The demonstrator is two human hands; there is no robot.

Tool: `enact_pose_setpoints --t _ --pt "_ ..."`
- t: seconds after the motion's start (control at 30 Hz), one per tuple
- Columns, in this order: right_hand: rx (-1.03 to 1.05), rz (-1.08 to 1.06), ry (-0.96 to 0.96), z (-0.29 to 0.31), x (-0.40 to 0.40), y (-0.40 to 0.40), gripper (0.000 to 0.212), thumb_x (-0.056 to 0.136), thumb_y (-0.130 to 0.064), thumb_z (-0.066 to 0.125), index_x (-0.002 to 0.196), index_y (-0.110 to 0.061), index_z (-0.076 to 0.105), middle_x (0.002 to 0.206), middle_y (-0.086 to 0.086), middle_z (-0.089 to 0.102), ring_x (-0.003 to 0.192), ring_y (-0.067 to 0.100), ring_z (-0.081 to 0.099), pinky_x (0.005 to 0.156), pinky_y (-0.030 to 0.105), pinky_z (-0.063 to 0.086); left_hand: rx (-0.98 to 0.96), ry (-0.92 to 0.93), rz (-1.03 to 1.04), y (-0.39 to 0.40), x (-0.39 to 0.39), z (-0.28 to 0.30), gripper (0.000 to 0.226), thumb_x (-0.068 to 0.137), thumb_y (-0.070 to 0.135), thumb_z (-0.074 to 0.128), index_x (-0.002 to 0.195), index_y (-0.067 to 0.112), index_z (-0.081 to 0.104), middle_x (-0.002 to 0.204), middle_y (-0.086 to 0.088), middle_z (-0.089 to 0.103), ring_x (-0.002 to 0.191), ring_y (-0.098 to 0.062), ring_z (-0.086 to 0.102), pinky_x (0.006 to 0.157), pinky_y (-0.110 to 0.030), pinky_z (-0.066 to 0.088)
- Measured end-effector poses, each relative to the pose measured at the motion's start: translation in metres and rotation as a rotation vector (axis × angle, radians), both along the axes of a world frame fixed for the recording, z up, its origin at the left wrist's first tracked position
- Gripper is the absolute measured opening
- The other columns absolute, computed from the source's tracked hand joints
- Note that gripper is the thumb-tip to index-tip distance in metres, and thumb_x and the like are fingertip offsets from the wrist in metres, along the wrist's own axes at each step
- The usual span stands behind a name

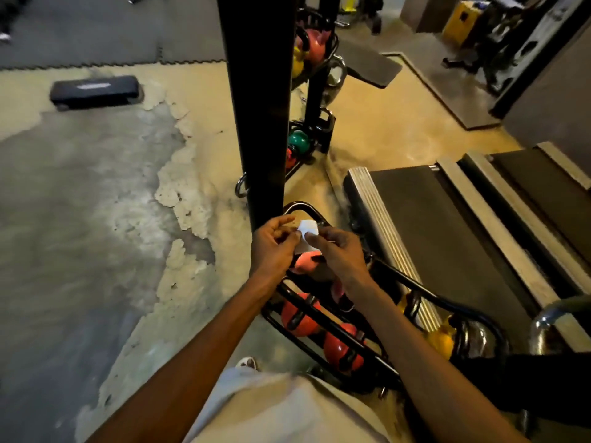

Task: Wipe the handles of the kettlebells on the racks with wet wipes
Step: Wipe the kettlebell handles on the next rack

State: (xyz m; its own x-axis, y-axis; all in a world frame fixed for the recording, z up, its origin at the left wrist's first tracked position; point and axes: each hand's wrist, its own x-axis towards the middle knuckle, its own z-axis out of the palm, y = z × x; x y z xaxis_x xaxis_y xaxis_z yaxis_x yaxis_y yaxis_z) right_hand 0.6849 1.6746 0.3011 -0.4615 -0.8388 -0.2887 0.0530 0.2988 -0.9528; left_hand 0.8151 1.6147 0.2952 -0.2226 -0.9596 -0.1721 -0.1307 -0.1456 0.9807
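Both my hands meet above a black kettlebell rack (pixel 412 284), holding a small white wet wipe (pixel 307 230) between them. My left hand (pixel 274 246) pinches its left edge and my right hand (pixel 339 255) pinches its right side. Below my hands sit red kettlebells (pixel 299 314) with black handles, and a pink one (pixel 303 262) partly hidden by my fingers. Yellow kettlebells (pixel 443 338) lie further right in the same rack. A second rack (pixel 323 87) beyond the black pillar holds pink, yellow, green and red kettlebells.
A wide black pillar (pixel 256 107) stands just beyond my hands. Treadmill decks (pixel 447 225) fill the right side. A black step platform (pixel 96 91) lies on the worn floor at the upper left. A chrome handle (pixel 556 314) shows at the right edge.
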Motion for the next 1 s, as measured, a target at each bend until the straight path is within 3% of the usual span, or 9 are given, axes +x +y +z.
enact_pose_setpoints --t 0.1,0.17,0.3,0.37,0.5,0.67,0.8,0.93,1.0 --pt "-0.052 0.011 0.019 -0.005 -0.018 -0.011 0.007 0.091 -0.014 0.079 0.087 -0.019 0.08 0.088 0.009 0.078 0.085 0.019 0.072 0.082 0.043 0.06 -0.149 -0.09 0.04 0.002 -0.011 0.002 0.036 0.097 0.012 0.072 0.131 0.02 0.068 0.104 0.015 0.073 0.095 0.012 0.068 0.081 -0.009 0.055" --pt "-0.037 -0.015 -0.024 -0.005 -0.025 -0.015 0.007 0.092 -0.01 0.077 0.088 -0.015 0.079 0.096 0.021 0.077 0.087 0.025 0.072 0.088 0.049 0.06 -0.214 -0.145 0.074 0.004 -0.013 0.0 0.037 0.096 0.012 0.073 0.132 0.019 0.069 0.103 0.016 0.074 0.097 0.01 0.069 0.086 -0.013 0.057" --pt "-0.061 -0.035 -0.08 -0.007 -0.047 -0.023 0.005 0.095 -0.004 0.072 0.1 -0.005 0.075 0.094 0.025 0.074 0.085 0.031 0.072 0.077 0.044 0.064 -0.376 -0.319 0.056 0.004 -0.009 -0.005 0.037 0.1 0.013 0.067 0.137 0.016 0.067 0.119 0.003 0.075 0.107 -0.002 0.069 0.096 -0.02 0.057" --pt "-0.041 -0.117 0.004 -0.015 -0.063 -0.032 0.012 0.094 -0.006 0.073 0.106 -0.006 0.076 0.096 0.016 0.077 0.082 0.029 0.076 0.072 0.04 0.066 -0.515 -0.47 -0.113 0.0 -0.009 -0.014 0.041 0.103 0.017 0.061 0.144 0.015 0.06 0.14 -0.003 0.066 0.127 -0.013 0.062 0.109 -0.031 0.051" --pt "0.179 -0.169 0.438 -0.031 -0.082 -0.045 0.024 0.09 -0.021 0.074 0.11 -0.011 0.082 0.102 0.009 0.081 0.096 0.024 0.076 0.085 0.03 0.057 -0.74 -0.716 -0.484 -0.011 -0.004 -0.038 0.055 0.107 0.031 0.047 0.158 0.012 0.041 0.166 -0.008 0.038 0.155 -0.02 0.032 0.129 -0.041 0.024" --pt "0.373 -0.179 0.238 -0.045 -0.072 -0.058 0.021 0.087 -0.021 0.074 0.081 -0.002 0.08 0.075 0.016 0.072 0.076 0.035 0.075 0.075 0.057 0.064 -0.702 -0.709 -0.677 -0.022 -0.001 -0.047 0.061 0.108 0.031 0.047 0.164 0.016 0.028 0.171 -0.004 0.028 0.158 -0.015 0.022 0.13 -0.039 0.022" --pt "0.355 -0.059 0.119 -0.038 -0.059 -0.062 0.051 0.084 -0.051 0.062 0.076 -0.002 0.075 0.074 0.013 0.074 0.079 0.024 0.071 0.084 0.058 0.062 -0.632 -0.627 -0.669 -0.023 -0.002 -0.051 0.066 0.104 0.033 0.052 0.164 0.023 0.027 0.168 -0.003 0.035 0.157 -0.016 0.029 0.125 -0.048 0.034" --pt "0.365 0.094 0.16 -0.019 -0.054 -0.061 0.104 0.075 -0.091 0.029 0.111 -0.006 0.076 0.112 0.018 0.073 0.104 0.032 0.066 0.088 0.045 0.044 -0.673 -0.591 -0.643 -0.019 -0.002 -0.051 0.06 0.099 0.019 0.062 0.156 0.015 0.042 0.16 -0.01 0.047 0.15 -0.025 0.041 0.118 -0.05 0.043" --pt "0.335 0.17 0.259 -0.012 -0.054 -0.061 0.106 0.084 -0.091 0.018 0.118 -0.008 0.076 0.118 0.014 0.072 0.106 0.027 0.063 0.09 0.042 0.04 -0.695 -0.584 -0.642 -0.018 -0.002 -0.051 0.063 0.094 0.015 0.063 0.154 0.015 0.045 0.157 -0.008 0.049 0.146 -0.024 0.045 0.116 -0.047 0.046"
